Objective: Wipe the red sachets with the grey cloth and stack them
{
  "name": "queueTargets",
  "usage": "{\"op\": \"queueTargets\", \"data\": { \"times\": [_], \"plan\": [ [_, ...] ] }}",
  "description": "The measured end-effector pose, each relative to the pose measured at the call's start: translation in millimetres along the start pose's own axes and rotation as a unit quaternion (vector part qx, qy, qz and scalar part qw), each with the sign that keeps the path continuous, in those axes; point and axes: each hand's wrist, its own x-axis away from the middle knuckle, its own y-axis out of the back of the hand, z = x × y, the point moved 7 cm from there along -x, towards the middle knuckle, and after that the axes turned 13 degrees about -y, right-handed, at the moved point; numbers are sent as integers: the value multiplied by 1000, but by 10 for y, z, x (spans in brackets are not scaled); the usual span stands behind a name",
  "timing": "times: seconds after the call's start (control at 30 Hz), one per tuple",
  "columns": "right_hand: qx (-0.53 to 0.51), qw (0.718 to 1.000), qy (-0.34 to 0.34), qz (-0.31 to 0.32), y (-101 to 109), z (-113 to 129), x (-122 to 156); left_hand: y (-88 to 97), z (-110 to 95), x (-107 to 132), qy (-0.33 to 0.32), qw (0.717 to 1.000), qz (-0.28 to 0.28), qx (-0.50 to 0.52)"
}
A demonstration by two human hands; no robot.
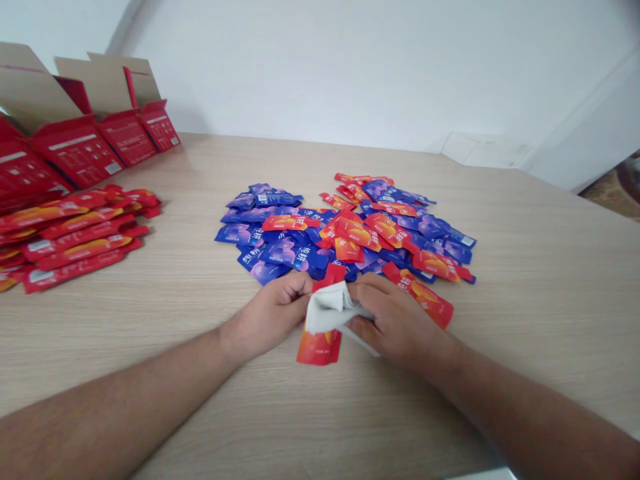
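Note:
A red and orange sachet (319, 348) is in my left hand (273, 310), whose fingers are closed around its left edge. In my right hand (393, 320) is a bunched white cloth (327, 303), which lies across the middle of the sachet and hides part of it. Just beyond both hands spreads a loose pile of blue sachets (285, 252) mixed with red ones (357, 230). One red sachet (435, 300) lies at the pile's near right, partly behind my right hand.
Several open red cartons (80, 150) with raised flaps stand at the far left. In front of them are stacked red sachets (85, 247). A white flat piece (480, 150) rests against the wall at the back right. Everything sits on a pale wooden table (200, 413).

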Motion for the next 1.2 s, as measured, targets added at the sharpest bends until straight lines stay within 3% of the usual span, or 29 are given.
{"op": "queueTargets", "data": {
  "times": [0.1, 0.23, 0.4, 0.57, 0.73, 0.9, 1.1, 1.2],
  "plan": [
    [-8, 1000, -15, -9, 24, -25, -21, 0, 1, 5, 3, 1000, -2, -5],
    [6, 997, 46, 63, -89, 80, 17, 20, -5, 11, 0, 1000, -14, -2],
    [-5, 1000, -19, -20, 21, -45, -18, 18, 5, 12, 0, 1000, -6, -14],
    [11, 997, 51, 65, -91, 88, 18, 18, -13, 12, 4, 1000, -11, -15],
    [-5, 1000, -23, -14, 26, -40, -28, 28, -7, 11, 8, 1000, -11, -17],
    [17, 996, 42, 71, -106, 73, 12, 34, 5, 17, 7, 1000, -18, -15],
    [1, 1000, -28, -13, 18, -45, -23, 22, 9, 7, 6, 1000, -13, -13],
    [15, 998, 23, 57, -79, 52, 4, 34, -5, 12, 4, 1000, -23, -12]
  ]
}}
